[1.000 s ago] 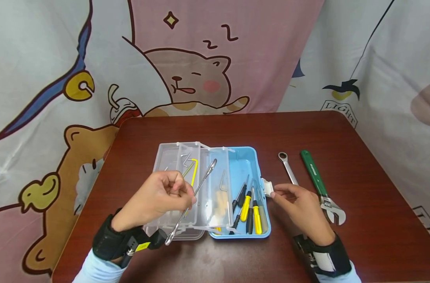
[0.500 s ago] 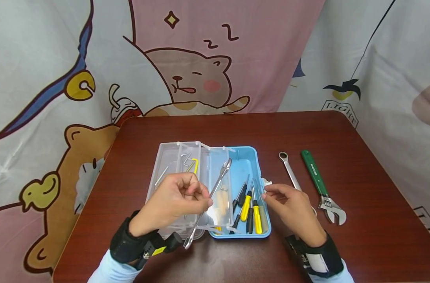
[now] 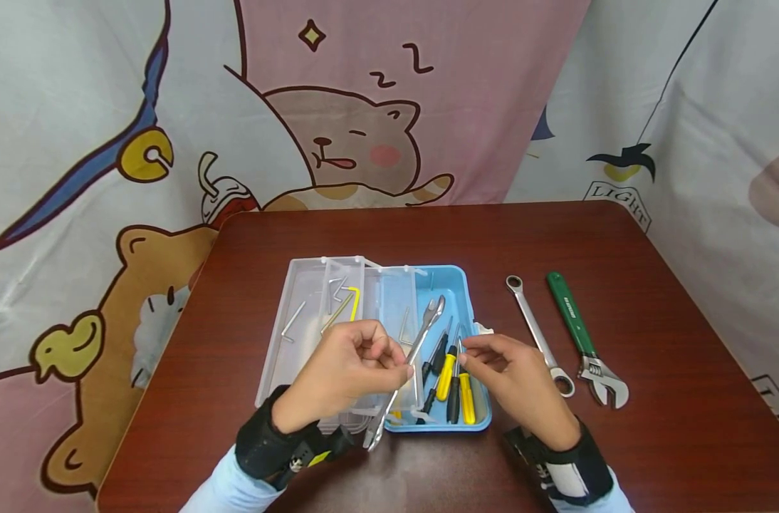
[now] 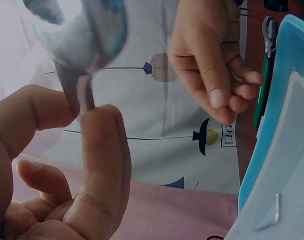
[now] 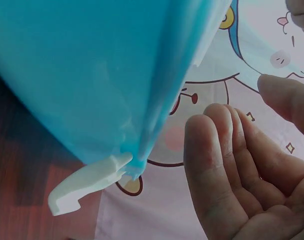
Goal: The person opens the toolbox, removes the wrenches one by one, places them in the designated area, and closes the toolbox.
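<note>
My left hand (image 3: 362, 365) pinches a silver open-end wrench (image 3: 421, 333) by its middle, between thumb and fingers. It is tilted over the toolbox, with one end toward the far side and the other toward me. In the left wrist view a blurred wrench end (image 4: 81, 37) looms close to the camera. My right hand (image 3: 520, 381) hovers by the toolbox's right side, fingers relaxed and holding nothing. The blue toolbox (image 3: 446, 279) stands open, with several yellow and black screwdrivers (image 3: 452, 377) inside. A white latch (image 5: 86, 181) juts from its side in the right wrist view.
A clear compartment tray (image 3: 306, 278) with hex keys (image 3: 354, 303) spreads across the toolbox's left side. To the right lie a ratcheting ring wrench (image 3: 532, 320) and a green-handled adjustable wrench (image 3: 572, 317) on the brown table (image 3: 678, 399). A cartoon-printed cloth (image 3: 492, 92) hangs behind.
My left hand has carried the wrench rightward, from over the clear tray toward the screwdrivers, and its open end now shows. My right hand has shifted left, away from the white latch.
</note>
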`<state>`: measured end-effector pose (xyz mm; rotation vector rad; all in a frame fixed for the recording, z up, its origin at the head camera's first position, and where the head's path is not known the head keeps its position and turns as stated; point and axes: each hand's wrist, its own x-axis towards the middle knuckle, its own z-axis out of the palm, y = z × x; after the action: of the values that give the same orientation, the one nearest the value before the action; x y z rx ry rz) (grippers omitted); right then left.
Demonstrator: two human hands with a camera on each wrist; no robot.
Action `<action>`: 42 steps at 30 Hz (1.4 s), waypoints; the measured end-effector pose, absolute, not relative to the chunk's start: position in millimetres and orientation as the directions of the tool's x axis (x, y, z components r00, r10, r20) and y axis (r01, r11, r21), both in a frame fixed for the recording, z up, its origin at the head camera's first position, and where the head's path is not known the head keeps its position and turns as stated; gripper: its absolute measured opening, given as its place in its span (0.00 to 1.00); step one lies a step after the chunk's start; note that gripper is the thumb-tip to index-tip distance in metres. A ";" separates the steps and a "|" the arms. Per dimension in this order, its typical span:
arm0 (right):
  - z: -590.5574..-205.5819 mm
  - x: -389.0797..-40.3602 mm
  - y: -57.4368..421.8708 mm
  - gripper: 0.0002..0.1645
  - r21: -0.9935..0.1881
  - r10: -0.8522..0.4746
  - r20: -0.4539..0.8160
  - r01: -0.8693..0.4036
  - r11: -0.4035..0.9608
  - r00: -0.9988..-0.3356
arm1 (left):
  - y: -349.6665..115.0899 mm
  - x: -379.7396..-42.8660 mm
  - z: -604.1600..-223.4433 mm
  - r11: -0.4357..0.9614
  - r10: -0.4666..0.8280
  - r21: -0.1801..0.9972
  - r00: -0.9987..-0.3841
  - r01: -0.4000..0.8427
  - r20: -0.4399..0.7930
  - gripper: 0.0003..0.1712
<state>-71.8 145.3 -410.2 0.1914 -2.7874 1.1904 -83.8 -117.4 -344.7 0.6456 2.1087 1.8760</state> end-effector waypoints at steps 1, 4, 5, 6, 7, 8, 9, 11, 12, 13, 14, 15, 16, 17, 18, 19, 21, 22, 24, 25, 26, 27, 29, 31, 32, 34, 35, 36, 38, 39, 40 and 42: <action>-409.4 -71.9 144.8 0.15 -0.715 -0.078 0.148 -0.161 0.680 -0.986 | -115.5 -83.9 -345.3 0.076 0.478 0.984 -0.872 0.164 0.108 0.26; -407.7 -72.1 143.8 0.14 -0.719 -0.085 0.162 -0.177 0.672 -0.983 | -110.3 -84.1 -347.9 0.072 0.482 0.983 -0.869 0.169 0.115 0.26; -407.4 -72.2 143.6 0.14 -0.718 -0.086 0.167 -0.181 0.672 -0.982 | -108.4 -84.1 -349.1 0.067 0.481 0.983 -0.869 0.168 0.116 0.26; -407.1 -72.3 143.5 0.14 -0.719 -0.087 0.171 -0.185 0.670 -0.981 | -106.8 -84.2 -350.3 0.065 0.480 0.984 -0.869 0.168 0.117 0.26; -406.7 -72.3 143.5 0.14 -0.722 -0.089 0.171 -0.186 0.666 -0.981 | -105.4 -84.3 -351.6 0.063 0.478 0.984 -0.871 0.165 0.116 0.26; -406.3 -72.2 143.3 0.14 -0.726 -0.090 0.171 -0.187 0.662 -0.981 | -103.7 -84.3 -352.8 0.061 0.474 0.984 -0.872 0.167 0.119 0.26; -406.0 -72.2 143.2 0.14 -0.731 -0.090 0.169 -0.186 0.657 -0.981 | -102.0 -84.4 -354.0 0.060 0.470 0.984 -0.875 0.168 0.121 0.27; -405.5 -72.0 142.9 0.14 -0.747 -0.089 0.166 -0.184 0.639 -0.982 | -98.6 -84.5 -356.2 0.062 0.462 0.983 -0.878 0.173 0.126 0.27; -405.1 -71.9 142.5 0.14 -0.757 -0.089 0.168 -0.186 0.627 -0.982 | -97.1 -84.5 -357.1 0.065 0.457 0.982 -0.880 0.178 0.129 0.28; -404.6 -71.7 142.0 0.14 -0.767 -0.090 0.171 -0.190 0.613 -0.981 | -95.5 -84.5 -358.2 0.068 0.452 0.981 -0.882 0.181 0.132 0.28; -404.2 -71.5 141.5 0.14 -0.776 -0.092 0.177 -0.196 0.600 -0.980 | -94.0 -84.5 -359.4 0.070 0.450 0.980 -0.883 0.187 0.136 0.28; -403.7 -71.2 141.0 0.14 -0.786 -0.093 0.181 -0.201 0.584 -0.979 | -92.4 -84.5 -360.4 0.073 0.445 0.979 -0.884 0.193 0.141 0.28; -403.0 -70.8 140.3 0.14 -0.796 -0.096 0.185 -0.206 0.569 -0.978 | -91.1 -84.5 -361.5 0.077 0.440 0.978 -0.887 0.196 0.144 0.27; -402.3 -70.4 139.7 0.13 -0.807 -0.098 0.184 -0.207 0.553 -0.978 | -89.7 -84.6 -362.8 0.083 0.432 0.976 -0.889 0.202 0.148 0.27; -401.8 -69.9 139.0 0.13 -0.819 -0.101 0.179 -0.205 0.536 -0.979 | -88.4 -84.7 -364.1 0.083 0.425 0.976 -0.893 0.202 0.149 0.26; -401.4 -69.3 138.2 0.13 -0.836 -0.108 0.165 -0.197 0.512 -0.980 | -87.1 -84.9 -365.8 0.081 0.419 0.977 -0.896 0.198 0.147 0.26; -400.8 -67.7 136.5 0.14 -0.865 -0.124 0.140 -0.183 0.467 -0.982 | -84.3 -85.0 -368.6 0.079 0.404 0.980 -0.904 0.183 0.137 0.24; -400.9 -67.1 135.7 0.14 -0.879 -0.136 0.132 -0.180 0.441 -0.982 | -82.9 -85.0 -370.1 0.075 0.399 0.982 -0.908 0.172 0.128 0.24; -401.2 -66.0 134.3 0.14 -0.910 -0.167 0.135 -0.189 0.370 -0.977 | -80.1 -84.9 -373.0 0.063 0.393 0.987 -0.913 0.146 0.110 0.23; -401.4 -65.5 133.7 0.13 -0.920 -0.182 0.143 -0.198 0.337 -0.973 | -79.0 -84.7 -374.3 0.059 0.393 0.989 -0.914 0.136 0.102 0.22; -401.7 -65.1 133.3 0.12 -0.926 -0.194 0.159 -0.214 0.311 -0.968 | -77.6 -84.5 -375.1 0.055 0.394 0.990 -0.914 0.128 0.096 0.22; -402.1 -65.1 132.8 0.12 -0.933 -0.204 0.172 -0.226 0.279 -0.964 | -76.5 -84.3 -376.0 0.054 0.395 0.991 -0.914 0.121 0.090 0.21; -402.5 -65.1 132.0 0.10 -0.944 -0.215 0.187 -0.236 0.231 -0.959 | -74.5 -83.4 -377.5 0.050 0.402 0.992 -0.912 0.115 0.086 0.21; -402.7 -65.0 131.1 0.10 -0.948 -0.217 0.187 -0.234 0.215 -0.958 | -72.7 -82.6 -378.5 0.045 0.409 0.992 -0.908 0.118 0.089 0.20; -402.5 -65.0 130.6 0.10 -0.951 -0.216 0.184 -0.229 0.209 -0.959 | -71.9 -82.3 -378.8 0.044 0.411 0.992 -0.907 0.120 0.091 0.20; -401.9 -65.0 129.7 0.10 -0.953 -0.209 0.174 -0.218 0.209 -0.962 | -70.7 -81.5 -379.5 0.040 0.413 0.991 -0.906 0.125 0.097 0.20; -401.3 -64.8 129.2 0.10 -0.953 -0.207 0.173 -0.217 0.213 -0.963 | -70.2 -81.2 -379.4 0.040 0.413 0.991 -0.905 0.128 0.101 0.20; -400.9 -64.7 128.9 0.10 -0.953 -0.204 0.170 -0.213 0.214 -0.964 | -69.7 -81.0 -379.5 0.037 0.413 0.991 -0.905 0.128 0.102 0.21; -400.1 -64.9 128.5 0.09 -0.954 -0.196 0.165 -0.207 0.219 -0.967 | -69.0 -80.4 -379.2 0.040 0.411 0.991 -0.906 0.127 0.099 0.21; -399.9 -64.9 128.6 0.09 -0.953 -0.194 0.164 -0.206 0.222 -0.967 | -68.8 -80.1 -379.0 0.044 0.410 0.991 -0.907 0.125 0.096 0.21; -399.6 -64.8 128.7 0.08 -0.951 -0.190 0.165 -0.207 0.228 -0.968 | -68.5 -79.8 -378.9 0.050 0.410 0.991 -0.907 0.125 0.093 0.21; -399.3 -65.0 129.6 0.07 -0.947 -0.183 0.172 -0.214 0.240 -0.968 | -68.0 -79.3 -378.7 0.054 0.412 0.992 -0.907 0.117 0.084 0.22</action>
<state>-65.0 129.6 -399.3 0.3926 -2.4535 1.8801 -79.3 -68.0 -378.7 0.5409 2.1064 1.9459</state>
